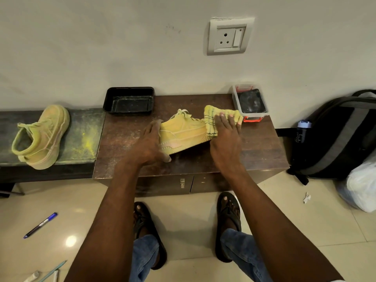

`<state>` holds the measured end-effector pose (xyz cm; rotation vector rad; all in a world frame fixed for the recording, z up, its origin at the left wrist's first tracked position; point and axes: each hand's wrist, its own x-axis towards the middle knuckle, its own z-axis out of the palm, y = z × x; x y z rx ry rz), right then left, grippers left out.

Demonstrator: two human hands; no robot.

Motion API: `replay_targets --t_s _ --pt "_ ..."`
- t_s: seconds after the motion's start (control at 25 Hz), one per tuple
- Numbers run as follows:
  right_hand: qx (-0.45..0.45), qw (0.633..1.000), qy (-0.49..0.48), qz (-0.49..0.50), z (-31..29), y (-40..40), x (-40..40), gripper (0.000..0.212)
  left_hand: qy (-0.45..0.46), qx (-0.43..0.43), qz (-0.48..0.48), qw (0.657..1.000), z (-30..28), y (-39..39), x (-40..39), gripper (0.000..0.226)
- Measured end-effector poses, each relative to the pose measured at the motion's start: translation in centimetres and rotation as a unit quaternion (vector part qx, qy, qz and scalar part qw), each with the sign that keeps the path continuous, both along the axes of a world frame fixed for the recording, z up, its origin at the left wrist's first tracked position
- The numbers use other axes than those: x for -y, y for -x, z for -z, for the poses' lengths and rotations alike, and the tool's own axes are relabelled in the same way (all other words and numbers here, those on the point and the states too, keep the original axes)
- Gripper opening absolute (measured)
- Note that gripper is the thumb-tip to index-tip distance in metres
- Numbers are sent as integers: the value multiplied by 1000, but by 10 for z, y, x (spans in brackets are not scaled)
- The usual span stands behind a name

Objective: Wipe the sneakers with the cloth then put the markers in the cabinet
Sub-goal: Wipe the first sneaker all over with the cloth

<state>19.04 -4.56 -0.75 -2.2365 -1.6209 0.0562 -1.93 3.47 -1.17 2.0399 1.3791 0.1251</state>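
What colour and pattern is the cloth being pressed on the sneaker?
The cloth is yellow with thin dark checked lines, seen best in the head view.

A single wide-angle view looks from the person's head, forward and steeply down. It faces a wall (122, 47) with the low tabletop (254, 151) against it, near enough that both forearms stretch up from the bottom edge. The floor (81, 210) and the person's own feet (228, 216) fill the lower part; straight lines bow toward the edges.
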Motion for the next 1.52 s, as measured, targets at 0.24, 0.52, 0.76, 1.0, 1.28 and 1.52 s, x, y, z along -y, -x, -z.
replay_targets --t_s 0.24,0.52,0.76,1.0,1.28,1.52 --pt "35 973 -26 -227 8 69 10 69 -18 71 -19 997 1 3 3 103" --pt "34 999 -11 -8 -1 12 -1 69 18 75 -36 996 -4 3 5 106" --pt "53 960 -46 -272 5 71 4 65 -29 81 -15 996 2 5 5 81" --pt "-10 999 -2 32 -6 12 -1 66 -48 34 -14 998 -3 -1 8 112" --pt "23 978 -33 -205 2 44 -3 74 -93 33 14 995 5 0 5 108" --pt "-59 997 -24 -49 -6 35 -3 70 -100 31 8 995 4 -4 9 111"
